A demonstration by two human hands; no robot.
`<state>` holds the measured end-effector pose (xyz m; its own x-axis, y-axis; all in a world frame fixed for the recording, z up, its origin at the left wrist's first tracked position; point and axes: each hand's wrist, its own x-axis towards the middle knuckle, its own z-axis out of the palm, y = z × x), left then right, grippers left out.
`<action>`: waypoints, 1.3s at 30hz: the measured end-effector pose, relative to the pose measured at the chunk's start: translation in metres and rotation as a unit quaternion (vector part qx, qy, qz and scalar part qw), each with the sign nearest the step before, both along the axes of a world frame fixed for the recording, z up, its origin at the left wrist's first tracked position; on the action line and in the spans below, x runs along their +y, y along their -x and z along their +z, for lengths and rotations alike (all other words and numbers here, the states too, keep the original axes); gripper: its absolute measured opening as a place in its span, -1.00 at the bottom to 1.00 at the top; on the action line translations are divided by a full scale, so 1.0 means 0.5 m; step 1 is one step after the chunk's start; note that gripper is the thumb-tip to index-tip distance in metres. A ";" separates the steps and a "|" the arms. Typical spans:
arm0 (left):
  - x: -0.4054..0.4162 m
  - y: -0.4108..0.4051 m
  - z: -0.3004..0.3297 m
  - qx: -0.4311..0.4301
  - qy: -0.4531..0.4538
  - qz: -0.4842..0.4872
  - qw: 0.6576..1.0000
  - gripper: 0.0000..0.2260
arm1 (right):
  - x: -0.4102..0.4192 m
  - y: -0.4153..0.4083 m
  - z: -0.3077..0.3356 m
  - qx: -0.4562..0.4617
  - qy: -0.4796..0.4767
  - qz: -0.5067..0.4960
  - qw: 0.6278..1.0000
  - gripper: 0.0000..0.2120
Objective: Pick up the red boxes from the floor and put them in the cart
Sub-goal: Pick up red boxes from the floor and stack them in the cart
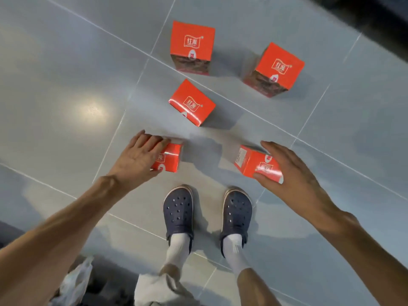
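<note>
Several red boxes with white lettering lie on the grey tiled floor. My left hand (139,154) wraps over the top of the near-left red box (171,159), fingers closed around it. My right hand (287,171) grips the near-right red box (254,162), thumb on its near face and fingers over its far side. A third red box (191,102) lies just beyond, between my hands. Two taller red boxes stand farther off, one at the back middle (192,47) and one at the back right (274,70). No cart is in view.
My two feet in dark blue clogs (178,208) with white socks stand right behind the near boxes. A crumpled plastic bag (75,281) lies at the bottom left. A dark strip (375,16) runs along the top right corner.
</note>
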<state>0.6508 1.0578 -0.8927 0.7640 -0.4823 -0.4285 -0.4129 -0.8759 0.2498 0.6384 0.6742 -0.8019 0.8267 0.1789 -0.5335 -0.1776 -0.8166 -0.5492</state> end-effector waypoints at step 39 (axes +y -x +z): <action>-0.445 -0.135 1.006 -0.051 0.212 -0.080 0.973 -0.21 | -0.281 0.075 0.868 -0.154 0.148 -0.194 0.957 -0.13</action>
